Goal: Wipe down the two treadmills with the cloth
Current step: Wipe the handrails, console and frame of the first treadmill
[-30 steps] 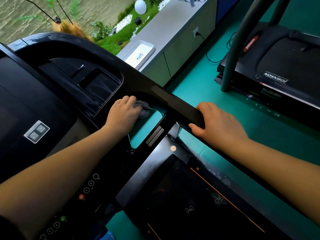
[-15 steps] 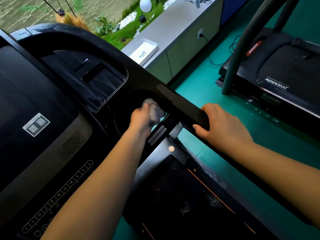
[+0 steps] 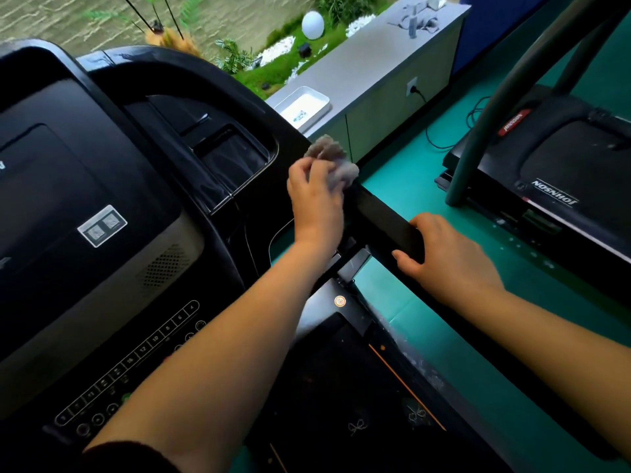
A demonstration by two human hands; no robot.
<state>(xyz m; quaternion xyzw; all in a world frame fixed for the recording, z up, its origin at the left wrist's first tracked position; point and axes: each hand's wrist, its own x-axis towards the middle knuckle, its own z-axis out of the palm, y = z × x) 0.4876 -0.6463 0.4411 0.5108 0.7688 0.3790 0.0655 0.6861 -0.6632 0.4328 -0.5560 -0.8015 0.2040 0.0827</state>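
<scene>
Left hand (image 3: 316, 196) clutching grey cloth (image 3: 333, 162) — pressed on handrail (image 3: 386, 220), right hand (image 3: 447, 257) gripping it

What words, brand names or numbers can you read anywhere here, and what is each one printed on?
"JOHNSON", seen upside down: front cover of the second treadmill.
"4", "6", "8", "10", "12", "16": speed key row on the near treadmill's console.
Red label on the second treadmill: too blurred to read.
Square-code sticker on the console: no readable text.
Round orange badge: too small to read.
</scene>
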